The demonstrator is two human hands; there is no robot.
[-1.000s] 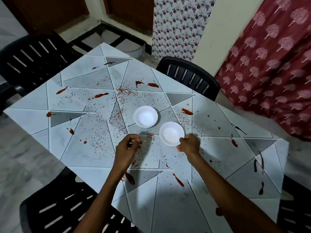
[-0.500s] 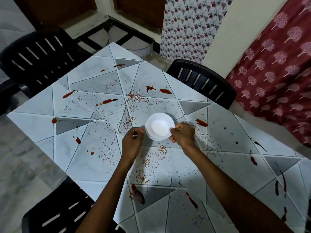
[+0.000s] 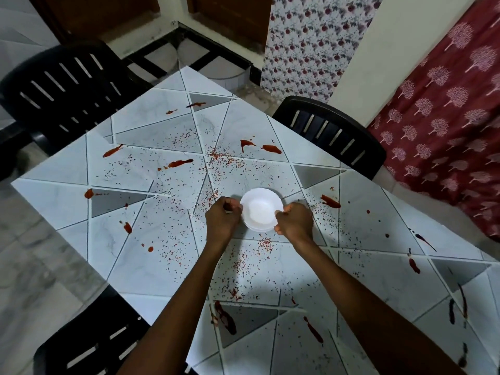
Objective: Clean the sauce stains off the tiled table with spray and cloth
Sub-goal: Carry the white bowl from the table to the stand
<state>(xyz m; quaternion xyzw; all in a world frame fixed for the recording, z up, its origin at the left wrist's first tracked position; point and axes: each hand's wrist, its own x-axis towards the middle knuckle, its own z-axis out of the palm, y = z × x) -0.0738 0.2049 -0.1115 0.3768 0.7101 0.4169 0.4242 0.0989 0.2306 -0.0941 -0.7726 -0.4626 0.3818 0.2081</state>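
both hands, left (image 3: 222,216) and right (image 3: 295,221), grip stacked white bowls (image 3: 259,209).

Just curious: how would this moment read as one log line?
stage: clearing table | left hand: grips stacked white bowls left rim | right hand: pinches right rim | sauce stains: not yet wiped

home dining area | tiled table (image 3: 167,269) | black plastic chairs (image 3: 332,133) | patterned curtains (image 3: 443,125) | wooden doors (image 3: 232,17)

stacked bowls (image 3: 261,209) centred, open tiled table (image 3: 54,196) around, 3 black chairs (image 3: 332,133) bordering
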